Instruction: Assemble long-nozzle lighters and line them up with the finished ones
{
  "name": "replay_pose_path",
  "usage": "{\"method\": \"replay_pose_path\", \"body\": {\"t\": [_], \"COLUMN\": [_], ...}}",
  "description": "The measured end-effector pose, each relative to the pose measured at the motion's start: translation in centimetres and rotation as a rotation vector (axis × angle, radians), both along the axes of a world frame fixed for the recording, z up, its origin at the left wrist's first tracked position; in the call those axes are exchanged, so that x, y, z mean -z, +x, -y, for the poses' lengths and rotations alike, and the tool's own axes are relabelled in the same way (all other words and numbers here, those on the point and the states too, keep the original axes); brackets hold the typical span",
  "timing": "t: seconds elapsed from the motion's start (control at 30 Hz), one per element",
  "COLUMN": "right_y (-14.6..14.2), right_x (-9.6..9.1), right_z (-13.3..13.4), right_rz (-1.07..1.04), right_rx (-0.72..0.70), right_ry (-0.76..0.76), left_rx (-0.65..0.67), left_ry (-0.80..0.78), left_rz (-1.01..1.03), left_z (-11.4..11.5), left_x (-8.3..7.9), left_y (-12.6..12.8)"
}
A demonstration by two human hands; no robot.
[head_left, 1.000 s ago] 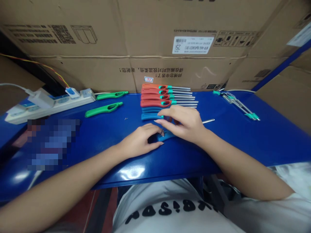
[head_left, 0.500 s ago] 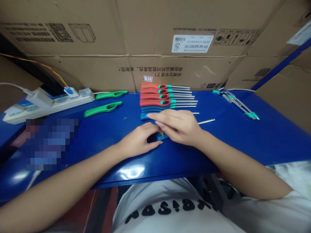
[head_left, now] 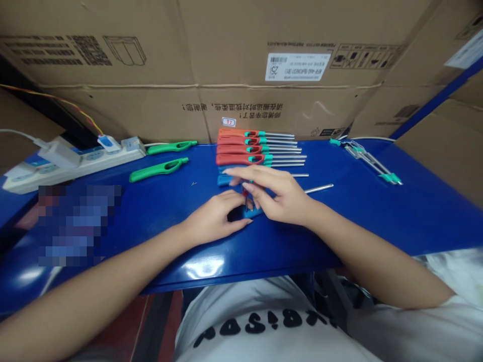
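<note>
A blue long-nosed lighter (head_left: 258, 211) lies on the blue table, its metal tube (head_left: 320, 189) pointing right. My left hand (head_left: 213, 217) is closed around its handle end, holding it against the tabletop. Above it, my right hand (head_left: 281, 196) has thumb and fingers about a small screwdriver (head_left: 245, 193) with a red handle. The screwdriver stands upright, its shaft reaching down to the lighter's handle; the exact contact at the tip is hard to see. Just behind my right hand lies another blue lighter (head_left: 224, 179), partly covered.
Behind my hands lies a row of red and orange lighters (head_left: 241, 159). Two green handle shells (head_left: 158, 170) lie left, near a power strip (head_left: 88, 160). Metal tubes with teal parts (head_left: 372, 162) lie right. A small screw (head_left: 193, 184) sits left of the row. Cardboard (head_left: 151, 110) walls the back.
My right hand's fingers have loosened and spread upward around the screwdriver, showing its red handle and shaft. My left hand and the lighter keep their place.
</note>
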State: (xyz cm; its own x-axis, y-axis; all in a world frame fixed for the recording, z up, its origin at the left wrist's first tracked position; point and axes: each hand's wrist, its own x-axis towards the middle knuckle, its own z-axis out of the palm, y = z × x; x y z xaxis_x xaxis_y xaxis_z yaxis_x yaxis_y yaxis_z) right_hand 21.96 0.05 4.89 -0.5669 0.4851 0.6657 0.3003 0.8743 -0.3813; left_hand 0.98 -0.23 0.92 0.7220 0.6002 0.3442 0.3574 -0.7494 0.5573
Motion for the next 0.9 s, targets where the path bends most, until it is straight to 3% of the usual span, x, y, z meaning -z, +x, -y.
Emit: {"method": "replay_pose_path", "body": {"t": [0.17,0.37,0.63,0.8,0.9], "right_y": [-0.2,-0.5,-1.2,-0.5,1.8], "right_x": [-0.7,-1.3,-0.8,-1.7,-3.4], "right_z": [0.7,1.9,2.8,2.3,0.9], "right_rz": [0.022,0.151,0.225,0.019,-0.236], "right_rx": [-0.017,0.111,0.243,0.173,0.351], "right_ry": [-0.011,0.025,0.074,-0.01,-0.03], "left_rx": [-0.072,-0.15,-0.206,-0.216,-0.205], "left_ry": [-0.03,-0.04,-0.091,-0.095,-0.113], "left_rz": [0.037,0.052,0.057,0.017,-0.026], "left_z": [0.3,0.5,1.2,1.3,0.9], "left_x": [0.3,0.9,0.3,0.0,-0.3], "left_y": [0.3,0.8,1.5,1.3,0.8]}}
